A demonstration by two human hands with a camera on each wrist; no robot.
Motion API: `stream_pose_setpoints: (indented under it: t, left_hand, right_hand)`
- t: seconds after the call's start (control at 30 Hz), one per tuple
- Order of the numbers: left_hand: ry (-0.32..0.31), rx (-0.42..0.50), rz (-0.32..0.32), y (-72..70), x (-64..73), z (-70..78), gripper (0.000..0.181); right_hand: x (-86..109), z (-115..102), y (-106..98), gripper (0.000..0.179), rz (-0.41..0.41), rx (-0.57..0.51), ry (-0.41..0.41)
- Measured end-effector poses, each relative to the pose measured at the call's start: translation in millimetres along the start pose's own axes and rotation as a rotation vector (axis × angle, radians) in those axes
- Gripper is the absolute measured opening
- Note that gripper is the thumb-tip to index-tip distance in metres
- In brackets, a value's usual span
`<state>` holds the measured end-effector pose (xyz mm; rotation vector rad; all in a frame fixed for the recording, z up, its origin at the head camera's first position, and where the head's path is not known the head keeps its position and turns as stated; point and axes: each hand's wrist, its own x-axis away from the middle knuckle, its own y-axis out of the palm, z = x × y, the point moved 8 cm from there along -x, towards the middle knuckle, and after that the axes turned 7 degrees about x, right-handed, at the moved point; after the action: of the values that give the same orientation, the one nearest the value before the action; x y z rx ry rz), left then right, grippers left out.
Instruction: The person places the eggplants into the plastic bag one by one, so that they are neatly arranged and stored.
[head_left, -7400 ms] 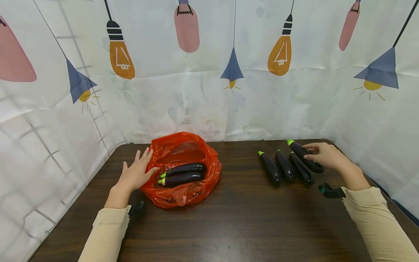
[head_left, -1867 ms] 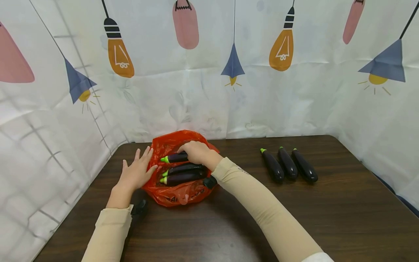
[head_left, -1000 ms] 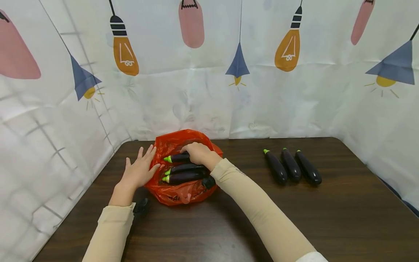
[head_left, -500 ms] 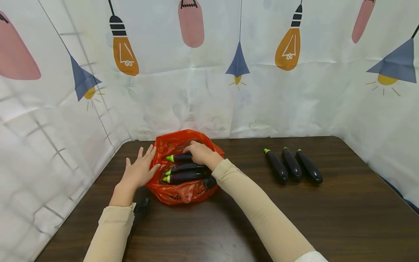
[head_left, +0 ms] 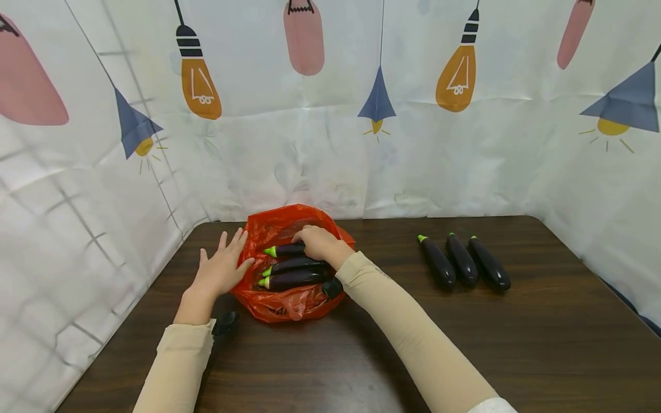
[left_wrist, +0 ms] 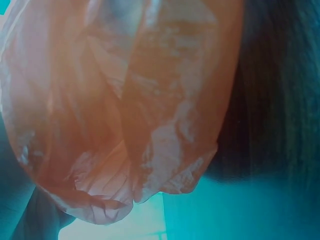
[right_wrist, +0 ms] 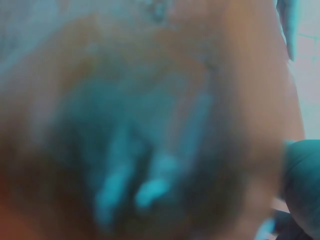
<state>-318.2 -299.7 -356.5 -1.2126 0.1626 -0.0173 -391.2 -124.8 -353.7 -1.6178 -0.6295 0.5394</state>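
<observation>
A red plastic bag stands with its mouth spread on the table. Inside lie two dark eggplants with green tips, a front eggplant and a middle eggplant. Behind them, my right hand holds a third eggplant by its blunt end; most of those fingers are hidden. My left hand rests with spread fingers against the bag's left rim. The bag's thin film fills much of the left wrist view. In the right wrist view everything is too blurred to tell apart.
Three more eggplants lie side by side at the right: a left one, a middle one and a right one. The brown table ends at a patterned white cloth behind and at the sides.
Earlier, my right hand was at the eggplants on the right; it has carried one left into the bag. Over the last second, both hands have barely moved.
</observation>
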Motion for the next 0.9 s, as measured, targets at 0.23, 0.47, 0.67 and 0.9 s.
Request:
stream_pose_setpoints:
  t: [0.23,0.47,0.67,0.9]
  left_hand:
    - [-0.008,0.006,-0.002,0.2,0.7,-0.9,0.076]
    - [-0.011,0.007,0.002,-1.1,1.3,-0.6,0.076]
    - [-0.011,0.006,-0.005,0.6,0.5,0.6,0.076]
    - [-0.006,0.015,-0.012,0.7,-0.1,-0.2,0.077]
  right_hand:
    - [0.9,1,-1,0.04,-0.004,0.0,0.013]
    - [2.4,5,-6,0.037,-0.005,-0.052,0.012]
    - [5.0,11,-11,0.037,-0.006,-0.056,0.002]
    - [10.3,9,-18,0.038,-0.002,-0.079,-0.007]
